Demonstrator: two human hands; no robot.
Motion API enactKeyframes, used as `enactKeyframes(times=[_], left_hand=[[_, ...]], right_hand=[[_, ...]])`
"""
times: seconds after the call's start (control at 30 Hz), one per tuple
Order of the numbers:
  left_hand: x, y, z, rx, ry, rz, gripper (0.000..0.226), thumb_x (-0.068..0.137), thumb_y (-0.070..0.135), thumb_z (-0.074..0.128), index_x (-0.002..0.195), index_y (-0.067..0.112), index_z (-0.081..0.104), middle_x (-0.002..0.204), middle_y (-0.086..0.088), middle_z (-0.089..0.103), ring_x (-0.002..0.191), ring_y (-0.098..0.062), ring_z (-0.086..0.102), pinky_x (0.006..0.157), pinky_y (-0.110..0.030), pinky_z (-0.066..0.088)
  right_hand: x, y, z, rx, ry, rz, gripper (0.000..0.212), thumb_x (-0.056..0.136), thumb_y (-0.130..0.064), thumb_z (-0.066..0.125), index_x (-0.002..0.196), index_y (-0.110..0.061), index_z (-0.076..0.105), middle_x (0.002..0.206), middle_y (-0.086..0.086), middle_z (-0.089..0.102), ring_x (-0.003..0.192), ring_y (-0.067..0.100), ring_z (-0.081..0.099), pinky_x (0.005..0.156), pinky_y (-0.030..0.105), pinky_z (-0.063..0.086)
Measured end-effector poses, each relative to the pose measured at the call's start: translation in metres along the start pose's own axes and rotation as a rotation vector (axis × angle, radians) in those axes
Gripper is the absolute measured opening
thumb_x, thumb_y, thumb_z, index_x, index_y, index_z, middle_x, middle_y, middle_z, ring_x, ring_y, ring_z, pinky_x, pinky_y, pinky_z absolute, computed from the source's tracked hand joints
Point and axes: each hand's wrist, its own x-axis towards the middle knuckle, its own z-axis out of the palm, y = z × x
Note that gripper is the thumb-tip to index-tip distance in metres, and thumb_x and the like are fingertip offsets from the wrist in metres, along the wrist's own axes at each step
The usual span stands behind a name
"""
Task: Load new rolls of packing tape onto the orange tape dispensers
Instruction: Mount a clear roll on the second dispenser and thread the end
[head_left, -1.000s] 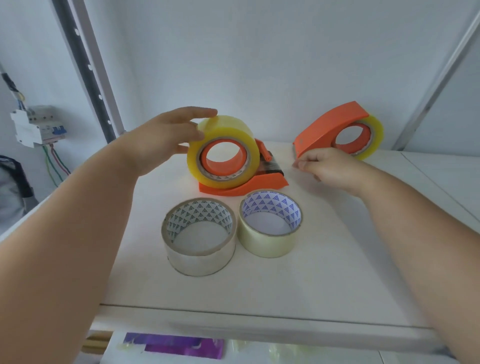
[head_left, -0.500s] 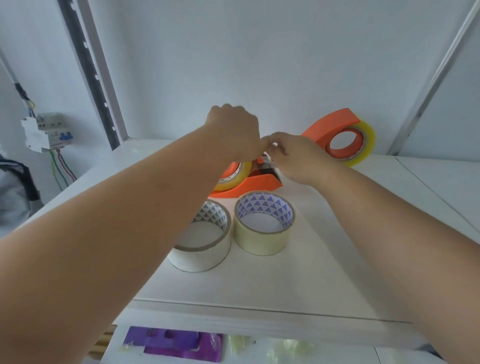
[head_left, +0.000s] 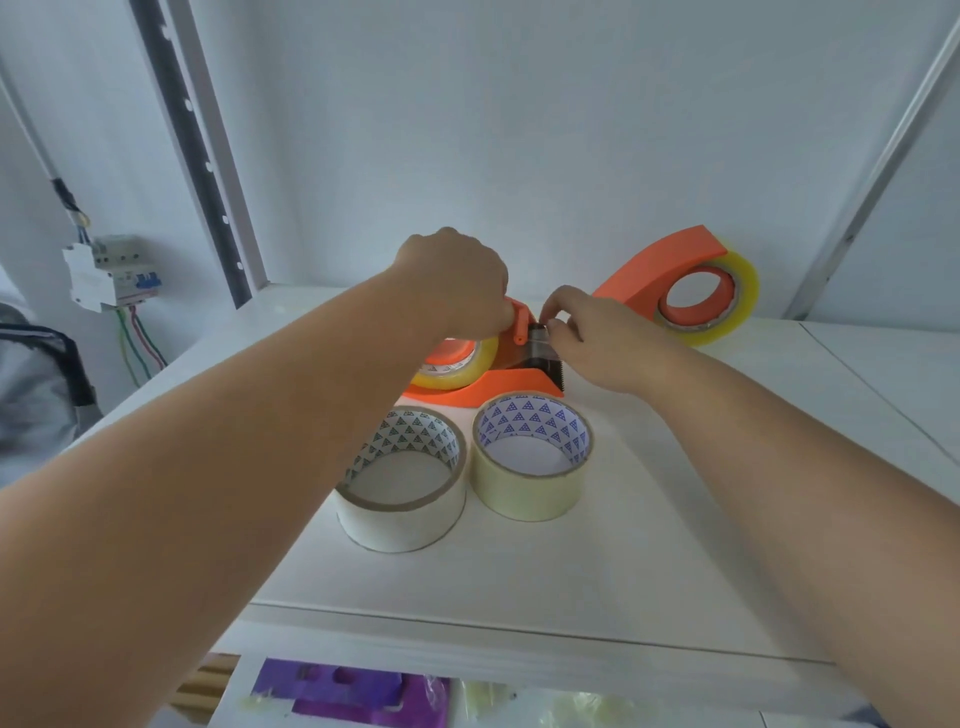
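White shelf top (head_left: 649, 561) under flat, even light, pale wall (head_left: 519, 130) behind. Slotted metal upright (head_left: 197, 156) at 11 o'clock, plain one (head_left: 878, 171) at 2. Breaker box (head_left: 111, 270) with loose wires at 9 o'clock.

The single head-worn camera looks forward and down from close above the white shelf (head_left: 649, 571), both forearms reaching in from 7 and 4 o'clock toward the wall (head_left: 519, 130) at 12 o'clock.
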Motion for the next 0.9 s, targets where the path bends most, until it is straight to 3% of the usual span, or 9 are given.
enactKeyframes(times=[0.17, 0.3, 0.4, 0.5, 0.57, 0.67, 0.73, 0.8, 0.9], left_hand=[[-0.001, 0.0, -0.01, -0.039, -0.024, 0.064, 0.041, 0.09, 0.018, 0.039, 0.123, 0.034, 0.058, 0.125, 0.002, 0.055, 0.118, -0.022, 0.046, 0.084, -0.036, 0.042], [0.0, -0.008, -0.018, -0.146, -0.091, 0.072, 0.049, 0.09, 0.002, 0.035, 0.121, 0.031, 0.061, 0.132, 0.004, 0.052, 0.099, -0.015, 0.049, 0.075, -0.026, 0.034], [-0.002, -0.02, -0.023, -0.232, -0.092, 0.04, 0.053, 0.089, -0.001, 0.034, 0.118, 0.034, 0.061, 0.133, 0.001, 0.05, 0.092, -0.014, 0.045, 0.073, -0.025, 0.034], [-0.004, -0.037, -0.024, -0.267, -0.082, 0.053, 0.053, 0.089, 0.001, 0.033, 0.121, 0.035, 0.059, 0.138, 0.003, 0.048, 0.112, -0.016, 0.046, 0.086, -0.025, 0.035], [-0.008, -0.047, -0.023, -0.312, -0.075, 0.039, 0.051, 0.092, 0.005, 0.032, 0.121, 0.036, 0.059, 0.139, 0.002, 0.048, 0.121, -0.019, 0.045, 0.096, -0.028, 0.035], [-0.012, -0.051, -0.022, -0.368, -0.078, -0.001, 0.048, 0.092, 0.008, 0.031, 0.117, 0.037, 0.061, 0.134, 0.003, 0.051, 0.116, -0.019, 0.049, 0.098, -0.033, 0.04], [-0.013, -0.048, -0.025, -0.381, -0.088, -0.031, 0.042, 0.092, 0.012, 0.034, 0.116, 0.033, 0.062, 0.133, 0.003, 0.052, 0.117, -0.019, 0.048, 0.097, -0.032, 0.039], [-0.012, -0.042, -0.029, -0.363, -0.085, -0.053, 0.032, 0.096, 0.024, 0.035, 0.112, 0.021, 0.062, 0.127, 0.0, 0.055, 0.115, -0.021, 0.048, 0.093, -0.033, 0.038], [-0.009, -0.028, -0.029, -0.199, -0.034, -0.062, 0.049, 0.099, 0.043, 0.029, 0.079, 0.007, 0.055, 0.083, -0.007, 0.058, 0.084, -0.025, 0.052, 0.073, -0.033, 0.036]], right_hand=[[-0.009, 0.016, -0.004, -0.028, 0.038, 0.028, 0.026, 0.098, -0.026, 0.034, 0.114, -0.021, 0.054, 0.064, -0.003, 0.051, 0.058, 0.015, 0.049, 0.053, 0.029, 0.034], [-0.017, 0.032, -0.009, 0.014, 0.053, 0.032, 0.026, 0.098, -0.026, 0.036, 0.112, -0.022, 0.059, 0.089, -0.001, 0.062, 0.084, 0.021, 0.057, 0.069, 0.03, 0.04], [-0.022, 0.043, -0.012, 0.03, 0.061, 0.044, 0.025, 0.095, -0.042, 0.043, 0.101, -0.023, 0.058, 0.077, -0.01, 0.057, 0.079, 0.019, 0.055, 0.066, 0.029, 0.039], [-0.027, 0.049, -0.017, 0.045, 0.069, 0.065, 0.063, 0.071, -0.076, 0.037, 0.097, -0.023, 0.057, 0.086, -0.003, 0.064, 0.085, 0.019, 0.06, 0.075, 0.035, 0.047], [-0.029, 0.05, -0.014, 0.06, 0.053, 0.054, 0.078, 0.065, -0.081, 0.027, 0.098, -0.018, 0.058, 0.097, 0.005, 0.067, 0.095, 0.025, 0.062, 0.086, 0.042, 0.048], [-0.028, 0.049, -0.008, 0.052, 0.017, 0.08, 0.076, 0.082, -0.071, 0.018, 0.108, -0.012, 0.059, 0.106, 0.009, 0.066, 0.103, 0.03, 0.058, 0.093, 0.043, 0.045], [-0.025, 0.05, -0.006, 0.006, 0.011, 0.108, 0.05, 0.097, -0.05, 0.026, 0.113, -0.016, 0.059, 0.109, 0.006, 0.064, 0.107, 0.029, 0.056, 0.091, 0.038, 0.043], [-0.022, 0.05, -0.007, -0.083, -0.022, 0.114, 0.031, 0.098, -0.033, 0.036, 0.115, -0.019, 0.058, 0.102, 0.001, 0.06, 0.1, 0.024, 0.056, 0.08, 0.032, 0.041], [-0.016, 0.049, -0.009, -0.198, -0.014, 0.087, 0.033, 0.091, -0.019, 0.046, 0.122, -0.021, 0.057, 0.113, 0.001, 0.062, 0.102, 0.022, 0.056, 0.083, 0.031, 0.044]])
